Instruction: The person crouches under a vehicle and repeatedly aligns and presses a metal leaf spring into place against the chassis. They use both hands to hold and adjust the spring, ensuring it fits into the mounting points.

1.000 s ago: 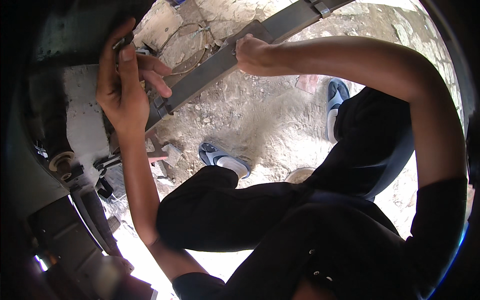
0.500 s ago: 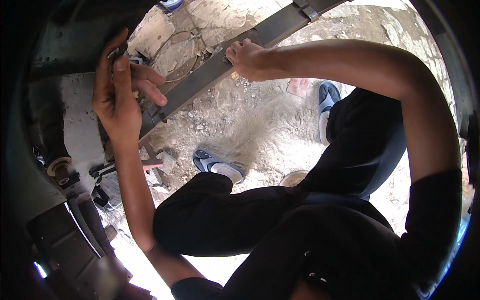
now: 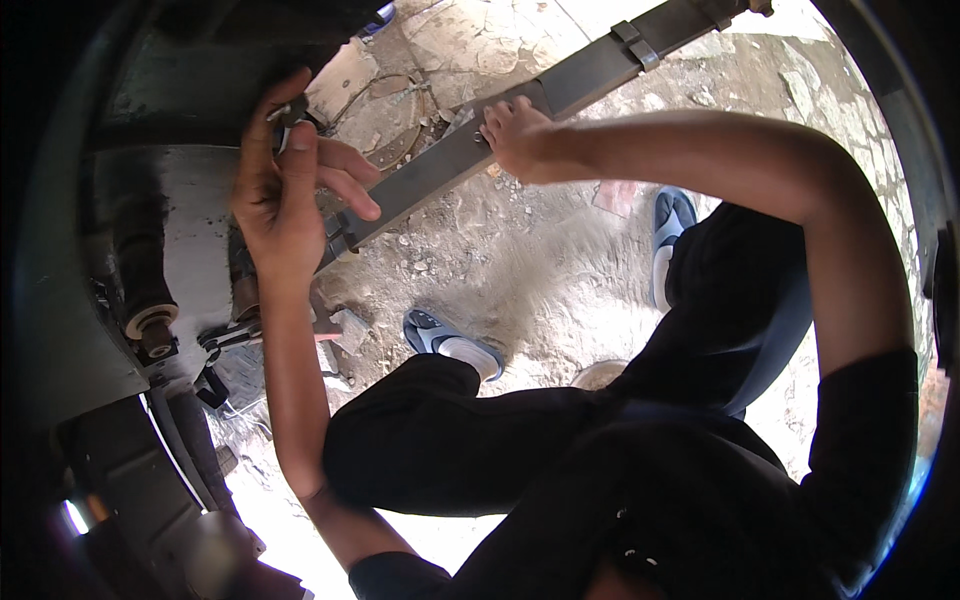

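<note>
A dark stack of flat steel bars, like a leaf spring, runs diagonally from lower left to upper right, with a metal clamp band around its upper part. My right hand grips its edge about midway, fingers curled over the top face. On the left, my left hand is raised beside dark metal bodywork. Its thumb and forefinger close on a small dark metal piece, whose kind I cannot make out. The other fingers are loosely bent, close to the spring.
A cylindrical part like a shock absorber hangs at the left, against a grey metal panel. Beneath lie rubble-strewn ground, a thin looped cable and a round dish-like object. My sandalled feet rest on the ground.
The whole view has shifted, so the spring and both hands appear slightly right and lower. Both hands keep nearly the same pose and hold.
</note>
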